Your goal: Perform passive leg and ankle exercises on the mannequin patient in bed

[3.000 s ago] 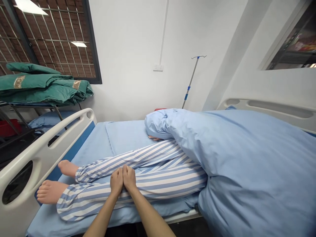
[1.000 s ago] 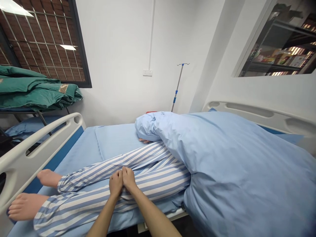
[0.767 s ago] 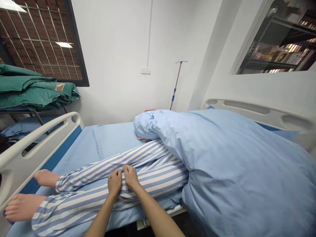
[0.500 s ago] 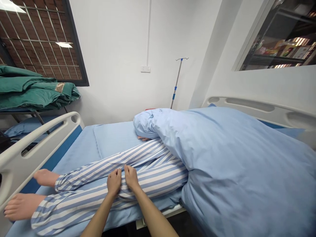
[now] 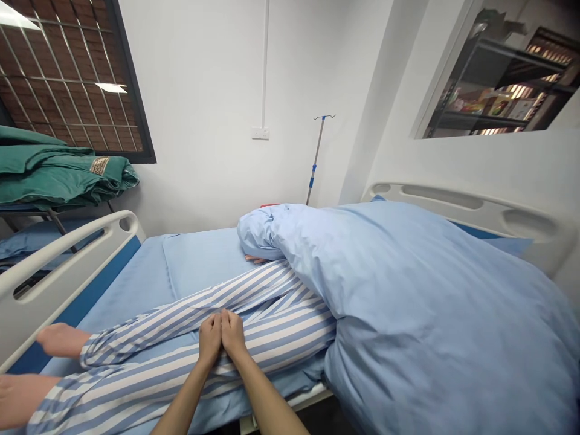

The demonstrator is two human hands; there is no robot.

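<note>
My left hand [image 5: 210, 339] and my right hand [image 5: 232, 333] are closed into fists, side by side and touching, over the nearer leg around the knee. No object shows in either fist. Blue-and-white striped pants [image 5: 285, 335] cover both legs of a figure lying on the bed, and I cannot tell for sure whether it is a manikin. The bare feet [image 5: 63, 339] point left, the nearer one cut by the frame edge. A light blue quilt [image 5: 408, 290] hides the upper body. Fingertips [image 5: 256, 259] peek out under its left end.
A blue sheet [image 5: 203, 248] covers the mattress. The bed has a pale footboard [image 5: 86, 235] at left and a headboard [image 5: 457, 202] at right. Behind stands an IV pole [image 5: 316, 160]. Green folded bedding [image 5: 58, 172] lies on a rack below the barred window [image 5: 67, 66].
My fists have come together from slightly apart, still over the same leg. The whole view has shifted a little to the right. Quilt and legs look the same.
</note>
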